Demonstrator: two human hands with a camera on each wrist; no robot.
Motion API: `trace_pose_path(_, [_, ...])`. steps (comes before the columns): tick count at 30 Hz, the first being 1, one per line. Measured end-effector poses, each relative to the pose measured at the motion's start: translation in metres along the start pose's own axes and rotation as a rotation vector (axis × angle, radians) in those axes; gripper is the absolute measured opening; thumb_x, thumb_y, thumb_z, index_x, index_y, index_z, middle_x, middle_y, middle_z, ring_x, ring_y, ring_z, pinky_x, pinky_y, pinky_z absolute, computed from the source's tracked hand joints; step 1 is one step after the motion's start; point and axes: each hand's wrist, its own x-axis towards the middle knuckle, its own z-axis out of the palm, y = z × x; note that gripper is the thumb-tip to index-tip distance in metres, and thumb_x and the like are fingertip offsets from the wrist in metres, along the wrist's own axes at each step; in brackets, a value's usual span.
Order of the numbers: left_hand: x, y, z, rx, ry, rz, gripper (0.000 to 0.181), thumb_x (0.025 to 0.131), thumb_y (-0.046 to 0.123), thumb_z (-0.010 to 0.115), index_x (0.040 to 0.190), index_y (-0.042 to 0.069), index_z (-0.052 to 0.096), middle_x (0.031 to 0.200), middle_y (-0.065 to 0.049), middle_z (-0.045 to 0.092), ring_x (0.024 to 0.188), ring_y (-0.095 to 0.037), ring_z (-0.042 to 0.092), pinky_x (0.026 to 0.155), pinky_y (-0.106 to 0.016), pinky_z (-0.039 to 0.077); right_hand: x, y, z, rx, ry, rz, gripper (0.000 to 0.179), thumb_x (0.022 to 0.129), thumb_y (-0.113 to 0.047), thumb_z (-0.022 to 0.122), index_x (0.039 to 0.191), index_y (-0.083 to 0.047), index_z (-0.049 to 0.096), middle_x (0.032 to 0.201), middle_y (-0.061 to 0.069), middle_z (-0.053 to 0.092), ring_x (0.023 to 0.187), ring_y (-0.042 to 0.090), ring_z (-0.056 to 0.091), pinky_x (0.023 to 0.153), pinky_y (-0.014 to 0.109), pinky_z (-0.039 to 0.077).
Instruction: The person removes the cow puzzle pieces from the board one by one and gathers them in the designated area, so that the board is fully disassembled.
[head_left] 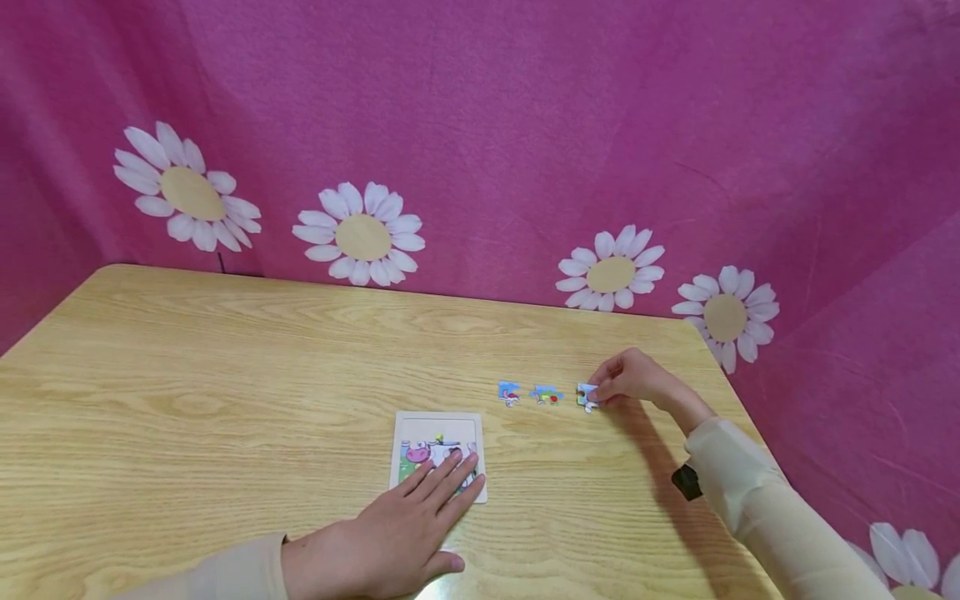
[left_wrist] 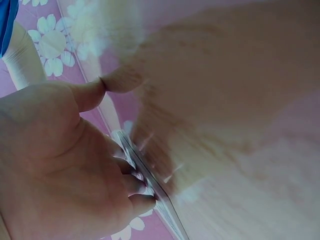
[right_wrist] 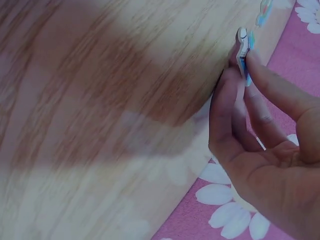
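Note:
My left hand [head_left: 408, 529] lies with straight, spread fingers over the lower part of a puzzle board [head_left: 438, 423] in a pale frame. Part of the picture, with a pink animal snout, shows beside the fingers; the rest is hidden under them. In the left wrist view the fingertips [left_wrist: 145, 201] touch the board's edge. Farther right, my right hand [head_left: 633, 377] pinches a puzzle piece [head_left: 585, 395] between thumb and fingers. The right wrist view shows that piece [right_wrist: 243, 55] tilted up on edge. Left of it lie two loose pieces, a blue-and-green one [head_left: 547, 394] and a blue one [head_left: 509, 392].
The wooden table [head_left: 225, 375] carries the board and pieces. Behind it hangs a pink cloth [head_left: 480, 150] with large white daisies, which also runs along the table's right side. A dark object [head_left: 686, 482] sits at the right wrist.

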Motion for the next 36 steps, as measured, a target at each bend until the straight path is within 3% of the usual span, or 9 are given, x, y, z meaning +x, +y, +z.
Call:
trace_pose_path(6, [0.0, 0.0, 0.0, 0.014, 0.002, 0.003, 0.076, 0.102, 0.05, 0.041, 0.158, 0.007, 0.014, 0.164, -0.014, 0.002, 0.15, -0.027, 0.0, 0.117, -0.046, 0.016, 0.002, -0.002, 0.001, -0.104, 0.056, -0.014, 0.017, 0.082, -0.006, 0.079, 0.092, 0.007, 0.071, 0.072, 0.001, 0.062, 0.065, 0.014, 0.052, 0.061, 0.028, 0.048])
trace_pose_path(23, [0.001, 0.002, 0.006, 0.082, 0.025, -0.008, 0.073, 0.102, 0.05, 0.04, 0.158, 0.009, 0.017, 0.164, -0.013, 0.006, 0.15, -0.026, 0.004, 0.117, -0.043, 0.018, -0.01, -0.005, 0.002, -0.09, 0.07, -0.05, 0.016, 0.084, -0.009, 0.078, 0.093, 0.003, 0.073, 0.08, 0.005, 0.063, 0.073, 0.018, 0.049, 0.064, 0.029, 0.044])
trace_pose_path(31, [-0.001, 0.002, 0.007, 0.099, 0.059, 0.014, 0.071, 0.102, 0.048, 0.041, 0.157, 0.007, 0.02, 0.163, -0.015, 0.009, 0.149, -0.028, 0.007, 0.116, -0.043, 0.021, -0.022, -0.036, 0.028, 0.017, -0.047, -0.24, 0.016, 0.085, -0.005, 0.076, 0.094, 0.007, 0.071, 0.079, 0.01, 0.071, 0.066, 0.013, 0.06, 0.059, 0.029, 0.051])
trace_pose_path(36, [-0.002, 0.0, 0.008, 0.094, 0.061, 0.022, 0.072, 0.102, 0.049, 0.041, 0.156, 0.007, 0.021, 0.163, -0.016, 0.01, 0.149, -0.029, 0.008, 0.116, -0.043, 0.021, -0.017, -0.056, 0.058, 0.077, -0.134, -0.267, 0.014, 0.088, -0.008, 0.073, 0.095, 0.004, 0.071, 0.083, 0.011, 0.072, 0.071, 0.018, 0.065, 0.068, 0.037, 0.056])
